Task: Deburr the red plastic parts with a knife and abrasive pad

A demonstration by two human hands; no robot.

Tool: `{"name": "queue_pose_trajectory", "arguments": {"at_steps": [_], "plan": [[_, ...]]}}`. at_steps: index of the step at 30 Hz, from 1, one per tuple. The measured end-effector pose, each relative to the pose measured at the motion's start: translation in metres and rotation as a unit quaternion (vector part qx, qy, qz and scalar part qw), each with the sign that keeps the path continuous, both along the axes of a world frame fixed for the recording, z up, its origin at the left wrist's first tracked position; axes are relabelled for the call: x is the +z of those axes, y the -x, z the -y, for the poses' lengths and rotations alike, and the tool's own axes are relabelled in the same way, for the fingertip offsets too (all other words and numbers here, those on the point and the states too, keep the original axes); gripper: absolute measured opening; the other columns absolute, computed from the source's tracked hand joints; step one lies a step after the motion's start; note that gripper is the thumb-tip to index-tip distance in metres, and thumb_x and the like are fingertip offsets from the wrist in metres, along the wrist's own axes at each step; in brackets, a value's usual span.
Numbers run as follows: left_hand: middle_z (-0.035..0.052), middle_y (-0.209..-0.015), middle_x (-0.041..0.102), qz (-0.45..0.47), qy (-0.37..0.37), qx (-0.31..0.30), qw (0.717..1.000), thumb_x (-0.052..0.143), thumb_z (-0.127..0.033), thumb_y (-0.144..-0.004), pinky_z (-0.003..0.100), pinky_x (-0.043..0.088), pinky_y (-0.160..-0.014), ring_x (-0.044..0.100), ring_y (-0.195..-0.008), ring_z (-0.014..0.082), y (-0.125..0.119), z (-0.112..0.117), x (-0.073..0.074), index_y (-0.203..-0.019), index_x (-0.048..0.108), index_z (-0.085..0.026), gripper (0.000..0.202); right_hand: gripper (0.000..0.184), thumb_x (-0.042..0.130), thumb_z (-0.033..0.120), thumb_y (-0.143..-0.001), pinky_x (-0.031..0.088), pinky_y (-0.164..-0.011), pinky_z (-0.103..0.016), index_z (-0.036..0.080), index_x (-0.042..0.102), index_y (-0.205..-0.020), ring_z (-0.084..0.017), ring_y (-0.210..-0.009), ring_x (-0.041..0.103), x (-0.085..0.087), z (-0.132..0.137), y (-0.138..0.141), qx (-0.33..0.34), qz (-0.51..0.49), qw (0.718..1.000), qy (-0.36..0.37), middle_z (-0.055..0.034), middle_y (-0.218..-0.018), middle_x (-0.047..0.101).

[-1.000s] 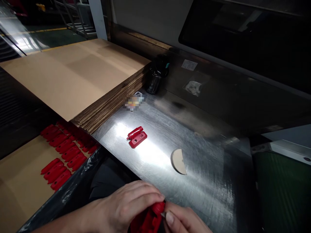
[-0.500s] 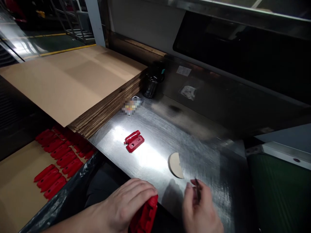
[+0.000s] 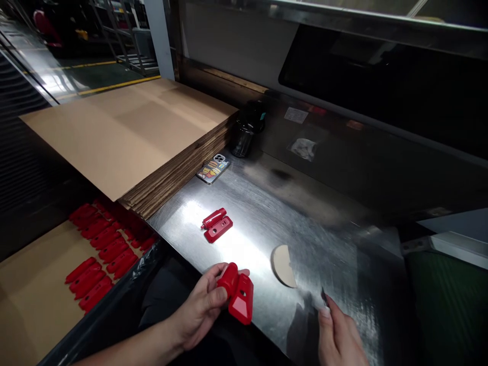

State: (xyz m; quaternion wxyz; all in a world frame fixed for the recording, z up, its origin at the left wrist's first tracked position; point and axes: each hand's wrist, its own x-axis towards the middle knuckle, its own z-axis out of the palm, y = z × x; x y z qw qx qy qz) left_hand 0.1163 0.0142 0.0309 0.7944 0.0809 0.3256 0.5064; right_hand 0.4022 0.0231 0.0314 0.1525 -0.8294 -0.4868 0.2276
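My left hand (image 3: 204,307) grips a red plastic part (image 3: 241,300) over the table's near edge. The part has a rounded barrel beside a flat piece with a small dark hole. Between thumb and fingers of my right hand (image 3: 339,330) is a small dark knife blade (image 3: 324,296), its tip pointing up and away; its lower end is hidden in the hand. A pale half-round pad (image 3: 283,266) rests on the metal table (image 3: 255,203) between my hands. Farther back lies another pair of joined red parts (image 3: 217,224), touching neither hand.
A tall stack of cardboard sheets (image 3: 129,132) covers the left of the table. Beside it are a phone (image 3: 213,169) and a dark bottle (image 3: 246,133). Lower left, a lined box holds rows of red parts (image 3: 110,249). A green conveyor belt (image 3: 450,300) runs at right.
My left hand has turned the red part over, raising it so its outer face shows. My right hand has moved right with the blade. The view has shifted slightly.
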Motion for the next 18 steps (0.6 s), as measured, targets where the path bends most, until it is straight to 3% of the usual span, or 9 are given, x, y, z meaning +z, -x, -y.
{"name": "queue_pose_trajectory", "arguments": {"at_steps": [3,5,7,11,13,15,18], "plan": [[0.016,-0.152,0.062,-0.007,-0.011,0.033,0.999,0.101,-0.048,-0.064,0.053,0.031,-0.124,0.053,-0.145,0.0375,-0.005,-0.004,-0.002,-0.13,0.06,-0.025,0.081,0.082,0.021,0.066,-0.099,0.055,-0.092,-0.058,0.009,0.058,-0.145,-0.044,-0.114,0.063,-0.007,-0.013,-0.006,0.056,0.104,0.992,-0.037,-0.0248,-0.128,0.059],[0.0173,-0.156,0.058,-0.022,-0.025,0.042,0.999,0.102,-0.05,-0.063,0.053,0.031,-0.124,0.05,-0.148,0.0387,-0.007,-0.006,-0.005,-0.132,0.057,-0.025,0.086,0.084,0.021,0.065,-0.098,0.052,-0.095,-0.061,0.004,0.065,-0.136,-0.049,-0.114,0.06,-0.007,-0.025,0.003,0.085,0.169,0.978,-0.093,-0.0282,-0.126,0.057],[0.0198,-0.16,0.053,-0.04,-0.042,0.044,0.997,0.102,-0.053,-0.062,0.054,0.034,-0.121,0.047,-0.149,0.0409,-0.009,-0.007,-0.008,-0.136,0.052,-0.025,0.093,0.082,0.024,0.065,-0.098,0.05,-0.1,-0.06,0.004,0.065,-0.134,-0.048,-0.119,0.058,-0.005,-0.039,0.021,0.107,0.158,0.975,-0.113,-0.0284,-0.129,0.058],[0.0228,-0.162,0.048,-0.073,-0.089,0.049,0.992,0.101,-0.057,-0.061,0.055,0.039,-0.117,0.045,-0.148,0.0433,-0.011,-0.01,-0.011,-0.14,0.043,-0.026,0.103,0.082,0.034,0.066,-0.095,0.05,-0.101,-0.057,0.001,0.057,-0.138,-0.047,-0.117,0.063,0.002,-0.061,0.055,0.145,0.065,0.987,-0.024,-0.0306,-0.126,0.066],[0.0229,-0.162,0.046,-0.093,-0.108,0.053,0.988,0.101,-0.058,-0.061,0.054,0.041,-0.116,0.045,-0.148,0.0431,-0.009,-0.012,-0.011,-0.141,0.039,-0.027,0.106,0.073,0.037,0.068,-0.097,0.056,-0.086,-0.049,0.008,0.064,-0.128,-0.04,-0.1,0.071,0.007,-0.059,0.063,0.155,0.035,0.987,0.013,-0.024,-0.109,0.074],[0.0232,-0.162,0.045,-0.125,-0.124,0.06,0.983,0.101,-0.058,-0.06,0.053,0.044,-0.113,0.049,-0.145,0.0426,-0.006,-0.013,-0.012,-0.142,0.036,-0.029,0.109,0.062,0.037,0.071,-0.099,0.057,-0.071,-0.038,0.02,0.069,-0.112,-0.031,-0.081,0.074,0.012,-0.044,0.068,0.159,-0.029,0.986,0.028,-0.0115,-0.088,0.078],[0.0234,-0.163,0.044,-0.189,-0.155,0.07,0.967,0.103,-0.056,-0.058,0.05,0.047,-0.109,0.054,-0.139,0.0422,-0.001,-0.014,-0.013,-0.141,0.035,-0.03,0.11,0.063,0.037,0.077,-0.097,0.056,-0.066,-0.035,0.026,0.071,-0.108,-0.029,-0.072,0.075,0.02,-0.009,0.08,0.14,-0.1,0.985,0.0,-0.0057,-0.074,0.078]]}}
